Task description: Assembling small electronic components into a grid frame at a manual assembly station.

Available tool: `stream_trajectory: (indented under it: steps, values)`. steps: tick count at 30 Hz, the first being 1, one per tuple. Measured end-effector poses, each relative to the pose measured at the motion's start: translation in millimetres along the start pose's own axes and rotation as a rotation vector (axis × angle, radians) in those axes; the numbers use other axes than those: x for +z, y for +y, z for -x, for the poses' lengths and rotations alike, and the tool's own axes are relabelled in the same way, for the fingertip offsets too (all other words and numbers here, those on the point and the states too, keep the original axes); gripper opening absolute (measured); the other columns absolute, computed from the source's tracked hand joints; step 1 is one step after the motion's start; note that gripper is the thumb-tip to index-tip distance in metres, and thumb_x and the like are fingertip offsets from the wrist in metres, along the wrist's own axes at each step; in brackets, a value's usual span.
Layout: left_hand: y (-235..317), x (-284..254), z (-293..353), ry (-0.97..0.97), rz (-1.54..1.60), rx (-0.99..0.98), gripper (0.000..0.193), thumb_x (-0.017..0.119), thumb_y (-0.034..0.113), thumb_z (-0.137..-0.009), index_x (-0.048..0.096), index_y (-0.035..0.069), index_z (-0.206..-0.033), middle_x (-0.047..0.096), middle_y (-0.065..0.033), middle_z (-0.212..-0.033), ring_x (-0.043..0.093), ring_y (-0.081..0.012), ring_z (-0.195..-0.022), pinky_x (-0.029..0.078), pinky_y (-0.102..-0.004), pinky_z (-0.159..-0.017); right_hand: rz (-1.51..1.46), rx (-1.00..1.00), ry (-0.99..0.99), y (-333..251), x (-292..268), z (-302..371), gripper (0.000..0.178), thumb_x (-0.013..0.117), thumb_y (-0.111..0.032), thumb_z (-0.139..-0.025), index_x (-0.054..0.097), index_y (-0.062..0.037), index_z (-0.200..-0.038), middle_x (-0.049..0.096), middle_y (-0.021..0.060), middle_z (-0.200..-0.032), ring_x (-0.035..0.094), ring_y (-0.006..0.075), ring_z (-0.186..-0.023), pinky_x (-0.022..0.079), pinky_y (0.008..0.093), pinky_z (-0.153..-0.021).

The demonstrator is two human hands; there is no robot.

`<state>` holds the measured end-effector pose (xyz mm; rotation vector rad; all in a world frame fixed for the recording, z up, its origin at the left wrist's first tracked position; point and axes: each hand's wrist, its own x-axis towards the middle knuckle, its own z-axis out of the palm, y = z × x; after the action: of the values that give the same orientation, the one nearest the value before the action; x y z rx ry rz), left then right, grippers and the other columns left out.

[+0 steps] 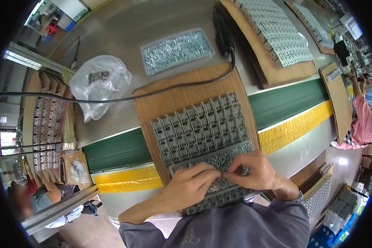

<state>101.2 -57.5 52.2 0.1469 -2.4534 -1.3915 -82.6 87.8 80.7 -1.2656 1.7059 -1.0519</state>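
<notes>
Both of my hands meet over a shallow clear tray (175,167) filled with small silvery metal pieces (208,163). My left hand (191,185) is closed in a pinch, thumb and fingertips together. Against it, my right hand (255,170) pinches too, its fingertips touching the left ones. Whatever lies between them is too small to make out. Just beyond the tray, rows of grey metal brackets (200,126) stand close together on a cardboard sheet (186,89). More brackets (219,199) show on the near side, partly under my hands.
A clear box of screws (177,50) and an open plastic bag of small parts (100,84) lie farther back. A black power screwdriver (223,35) trails a cable (153,91) across the cardboard. Stacked brackets (279,35) sit at right. People work on both sides.
</notes>
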Motion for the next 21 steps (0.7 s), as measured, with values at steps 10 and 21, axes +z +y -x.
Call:
stream_trajectory:
  steps: [10, 21]
  values:
    - [10.2, 3.2, -15.1, 0.167, 0.194, -0.294, 0.014, 0.068, -0.004, -0.090, 0.069, 0.000, -0.103, 0.070, -0.0109, -0.093, 0.069, -0.0170, -0.081, 0.054, -0.0279, -0.071, 0.118, -0.414, 0.189, -2.2, 15.0, -3.5, 0.024, 0.067, 0.013, -0.072, 0.071, 0.0043, -0.094, 0.065, 0.0134, -0.071, 0.063, 0.0242, -0.056, 0.046, 0.0354, -0.049]
    - [1.9, 9.0, -14.5, 0.077, 0.657, -0.596, 0.016, 0.066, 0.005, -0.098, 0.065, -0.005, -0.111, 0.072, -0.0092, -0.102, 0.070, -0.0142, -0.094, 0.059, -0.0287, -0.084, 0.216, -0.489, 0.281, 5.3, 25.6, -10.3, 0.035, 0.066, 0.012, -0.073, 0.068, 0.0024, -0.107, 0.055, 0.0077, -0.063, 0.054, 0.0226, -0.049, 0.040, 0.0353, -0.045]
